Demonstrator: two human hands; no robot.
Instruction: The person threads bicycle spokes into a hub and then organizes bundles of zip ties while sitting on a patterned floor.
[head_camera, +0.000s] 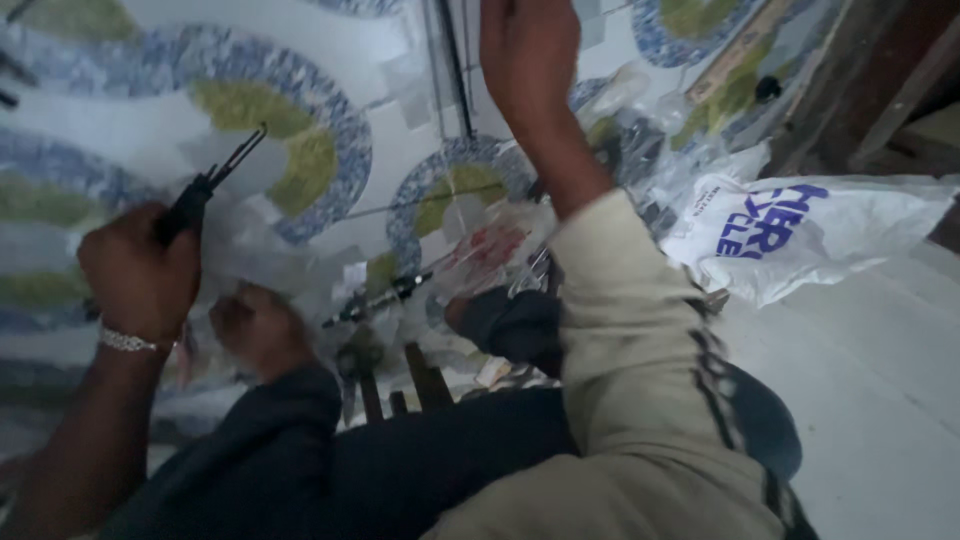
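Observation:
My left hand (140, 275) is at the left, with a silver bracelet on its wrist. It is closed around the handle of a thin black forked tool (215, 180) whose two prongs point up and to the right. My right hand (528, 50) reaches far forward at the top centre, on an arm in a beige sleeve (625, 330). Its fingers run past the top edge, so their grip is hidden. A thin black rod (455, 70) lies just left of that hand. The image is blurred.
A mat (300, 130) with blue and green rings covers the floor. Clear plastic packets (490, 245), a dark slim tool (385, 298) and brown-handled tools (395, 385) lie by my dark-trousered legs. A white plastic bag (800, 235) with blue print is on the right, and dark wooden furniture (870, 80) behind it.

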